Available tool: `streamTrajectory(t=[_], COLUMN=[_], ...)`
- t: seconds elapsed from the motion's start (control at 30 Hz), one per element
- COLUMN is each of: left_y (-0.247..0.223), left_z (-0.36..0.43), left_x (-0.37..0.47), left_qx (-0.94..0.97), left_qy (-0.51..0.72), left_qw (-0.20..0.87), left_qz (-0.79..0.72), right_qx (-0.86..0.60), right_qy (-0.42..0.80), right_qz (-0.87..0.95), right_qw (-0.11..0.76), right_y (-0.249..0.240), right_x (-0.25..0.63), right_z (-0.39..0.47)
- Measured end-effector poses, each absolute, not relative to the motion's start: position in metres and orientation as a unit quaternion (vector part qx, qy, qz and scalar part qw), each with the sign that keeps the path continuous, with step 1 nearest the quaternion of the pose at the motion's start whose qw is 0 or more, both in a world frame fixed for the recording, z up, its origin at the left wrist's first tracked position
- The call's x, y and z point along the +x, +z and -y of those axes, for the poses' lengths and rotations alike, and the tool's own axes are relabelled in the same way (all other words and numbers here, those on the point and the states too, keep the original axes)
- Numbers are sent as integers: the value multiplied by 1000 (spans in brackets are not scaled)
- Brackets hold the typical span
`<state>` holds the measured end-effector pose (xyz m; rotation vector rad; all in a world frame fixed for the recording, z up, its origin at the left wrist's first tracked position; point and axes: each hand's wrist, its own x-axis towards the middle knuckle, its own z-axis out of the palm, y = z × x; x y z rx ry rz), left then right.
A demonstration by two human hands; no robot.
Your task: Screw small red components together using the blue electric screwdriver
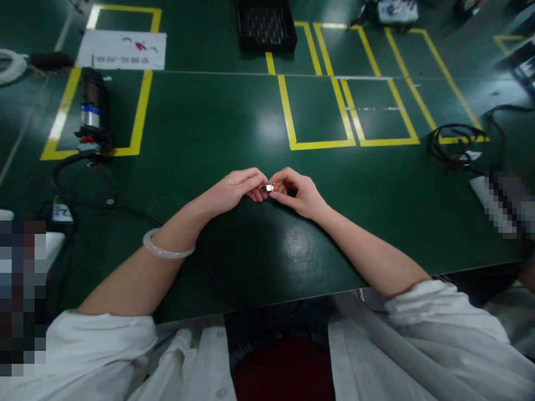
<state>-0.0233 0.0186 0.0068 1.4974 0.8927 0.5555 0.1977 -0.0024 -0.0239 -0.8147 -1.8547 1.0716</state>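
A small part [271,188], silvery with an orange bit at its right end, is held between my two hands above the green table. My right hand [303,194] pinches its orange end between thumb and fingers. My left hand [246,185] closes on its other end, with the fingertips meeting those of my right hand. Finer detail of the part is too small to tell.
A black tray [267,43] of small pieces stands at the back. On the left lie a black cylindrical tool [92,111] with a cable and a white sign [123,50]. A coiled black cable [453,146] is at the right, near yellow tape outlines [324,145].
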Motion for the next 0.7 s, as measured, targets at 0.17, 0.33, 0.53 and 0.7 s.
streamTrajectory(t=[0.17,0.33,0.53,0.7], left_y=[7,11,6,6], left_z=[-17,-12,-11,-12], left_x=[-21,-18,-18,-19], left_qx=[661,672,657,647], left_qy=[230,239,270,268], left_qw=[607,593,592,595], left_qz=[-376,-374,-381,-395], right_qx=[-329,-335,-344,-333], right_qy=[408,417,466,429], right_qz=[747,746,709,730], right_qw=[410,398,401,415], right_y=[-25,-25,-27,-25], right_x=[199,198,198,199], right_z=[1,2,0,-1])
